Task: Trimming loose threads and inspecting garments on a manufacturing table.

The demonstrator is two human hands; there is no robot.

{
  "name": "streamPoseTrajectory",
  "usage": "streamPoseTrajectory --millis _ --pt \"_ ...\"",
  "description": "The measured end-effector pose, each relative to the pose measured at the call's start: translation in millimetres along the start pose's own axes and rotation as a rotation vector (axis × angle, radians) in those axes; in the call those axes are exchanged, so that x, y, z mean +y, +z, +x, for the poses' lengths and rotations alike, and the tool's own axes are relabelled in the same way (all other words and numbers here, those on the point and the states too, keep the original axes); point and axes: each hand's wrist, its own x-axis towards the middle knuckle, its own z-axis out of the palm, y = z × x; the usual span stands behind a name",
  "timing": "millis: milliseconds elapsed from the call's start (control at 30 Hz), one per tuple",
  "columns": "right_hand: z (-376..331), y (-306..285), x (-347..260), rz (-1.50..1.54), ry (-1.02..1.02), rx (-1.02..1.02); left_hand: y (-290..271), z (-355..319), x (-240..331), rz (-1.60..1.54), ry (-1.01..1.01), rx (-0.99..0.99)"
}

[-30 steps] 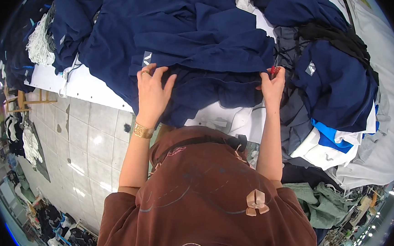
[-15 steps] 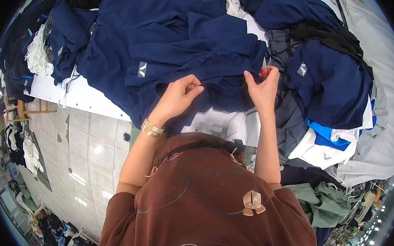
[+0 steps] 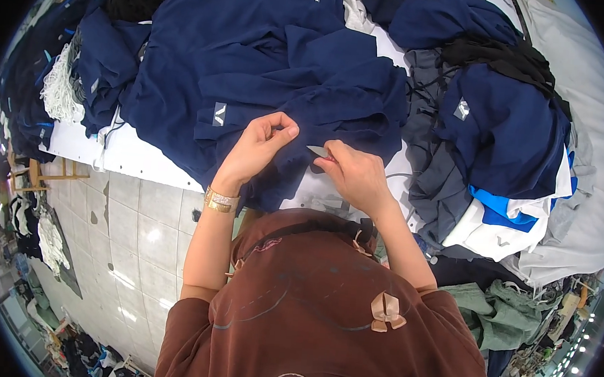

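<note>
My left hand (image 3: 252, 150) is closed in a pinch over a navy garment (image 3: 253, 87) spread on the white table. If anything lies between its thumb and fingertips, it is too small to make out. Just to the right, my right hand (image 3: 359, 178) grips small thread snips, whose pointed metal blade (image 3: 316, 150) sticks out toward the left hand. The fingers cover the rest of the snips. A grey label patch (image 3: 219, 115) shows on the garment, left of my left hand.
Right of the garment lies dark grey cloth (image 3: 433, 170), with a pile of navy pieces (image 3: 501, 139) beside it and white cloth (image 3: 491, 233) underneath. On the left, a bundle of white threads (image 3: 62, 91) hangs near the white table's edge (image 3: 129, 155).
My right hand has moved left and nearer to me with the snips, from the garment's right edge to beside my left hand. The left hand has shifted slightly left.
</note>
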Motion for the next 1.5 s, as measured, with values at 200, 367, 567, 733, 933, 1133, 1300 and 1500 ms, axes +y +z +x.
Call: streamPoseTrajectory --millis 200,367,567,733,933,1133,1300,1500 --pt "-1 1 -2 -0.023 -0.005 -0.083 2 -4 9 0.048 0.014 0.006" --pt "2 -1 -6 -0.034 0.006 -0.119 2 -4 7 0.047 0.045 -0.018" --pt "5 -10 3 0.029 0.099 -0.137 1 -7 8 0.072 0.039 -0.019" --pt "8 -28 33 0.176 0.412 0.117 1 -11 2 0.144 0.040 -0.013" --pt "-6 -37 74 0.243 0.426 -0.059 15 -36 -5 0.658 0.107 0.053" --pt "-20 -24 96 -0.004 0.363 -0.087 -3 -52 -18 1.179 0.316 0.369" --pt "-18 -21 89 0.060 0.336 -0.030 -16 -56 -36 1.133 0.317 0.471" --pt "-20 -14 92 -0.089 0.447 0.033 -15 -51 -47 0.802 0.132 0.614"
